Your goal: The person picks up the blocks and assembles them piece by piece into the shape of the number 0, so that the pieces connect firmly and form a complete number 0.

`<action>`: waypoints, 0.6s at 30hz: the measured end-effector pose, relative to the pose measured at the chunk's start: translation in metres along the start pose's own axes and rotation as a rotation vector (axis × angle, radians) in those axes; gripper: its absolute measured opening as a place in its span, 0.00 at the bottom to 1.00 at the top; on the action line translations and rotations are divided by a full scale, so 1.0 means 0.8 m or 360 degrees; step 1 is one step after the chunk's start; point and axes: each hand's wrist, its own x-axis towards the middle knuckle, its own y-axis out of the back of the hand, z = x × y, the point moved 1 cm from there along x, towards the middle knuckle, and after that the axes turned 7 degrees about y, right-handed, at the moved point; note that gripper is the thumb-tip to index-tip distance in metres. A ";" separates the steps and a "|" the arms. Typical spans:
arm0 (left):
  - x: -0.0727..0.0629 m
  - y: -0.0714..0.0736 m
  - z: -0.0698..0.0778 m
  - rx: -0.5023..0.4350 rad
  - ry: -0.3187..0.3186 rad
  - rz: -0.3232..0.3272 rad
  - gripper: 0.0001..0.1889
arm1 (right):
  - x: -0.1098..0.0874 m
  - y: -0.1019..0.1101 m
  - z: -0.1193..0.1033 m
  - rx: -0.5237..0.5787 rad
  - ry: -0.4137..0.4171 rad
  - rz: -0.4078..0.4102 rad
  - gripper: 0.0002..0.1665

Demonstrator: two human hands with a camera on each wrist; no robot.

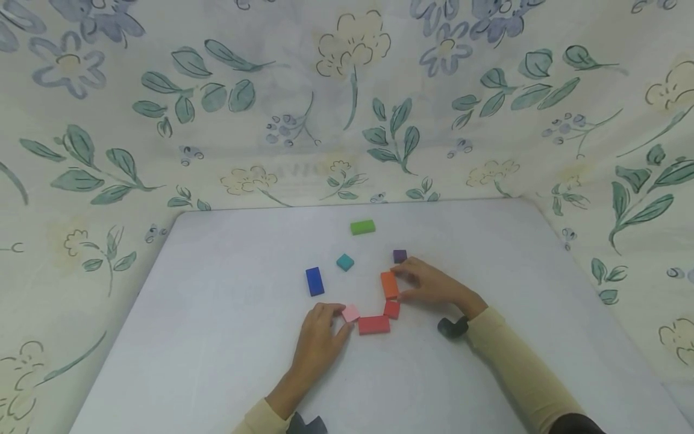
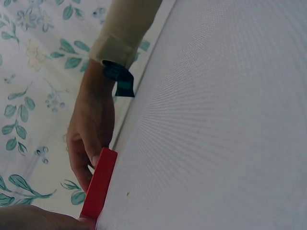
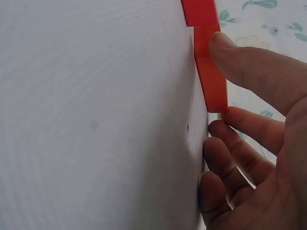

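My left hand [image 1: 317,340] pinches a small pink block [image 1: 350,313] between thumb and fingers. Touching or close beside that block is a long red block [image 1: 374,325], also large in the left wrist view [image 2: 100,182]. A smaller red block [image 1: 391,310] sits at its upper right corner. Above this one stands an orange block [image 1: 389,286], held by my right hand [image 1: 431,283] with the thumb at the near end and the index finger at the far end. In the right wrist view the other fingers curl loosely beside the orange block [image 3: 210,76].
Beyond the hands lie a purple block [image 1: 400,256], a teal block [image 1: 345,262], a blue block [image 1: 314,281] and a green block [image 1: 362,227]. All rest on a white table [image 1: 217,337]. Floral cloth [image 1: 303,138] hangs behind the table and at its sides.
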 end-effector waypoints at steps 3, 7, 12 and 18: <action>0.000 0.000 0.000 -0.0003 -0.0006 0.0001 0.18 | 0.000 -0.001 0.001 0.0014 0.0005 0.0002 0.37; 0.000 0.000 0.000 -0.0006 -0.0006 0.0000 0.18 | 0.000 -0.002 0.002 0.0005 0.0009 0.0004 0.37; 0.000 0.000 0.001 -0.0010 0.0002 -0.0006 0.18 | -0.001 -0.002 0.002 0.0003 0.0014 0.0011 0.37; -0.001 -0.001 0.000 -0.0012 -0.0007 0.0000 0.18 | -0.002 -0.004 0.002 0.0015 0.0050 0.0011 0.37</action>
